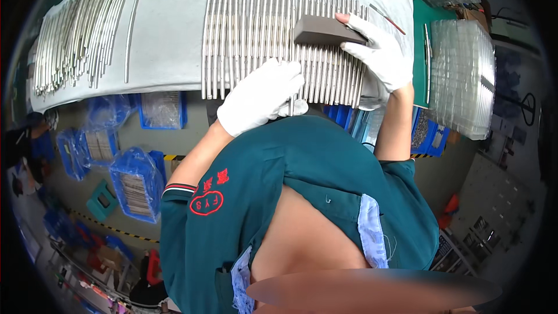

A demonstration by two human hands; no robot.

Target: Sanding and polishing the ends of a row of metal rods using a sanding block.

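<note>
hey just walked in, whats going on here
A person in white gloves is working over metal rods laid side by side on a cloth-covered table. The right hand holds a brown block across the right-hand group of rods. The left hand is at the rods' near ends, around the middle; its exact grip is hard to see. A looser pile of rods lies off to the left, with a single rod beside it.
</note>
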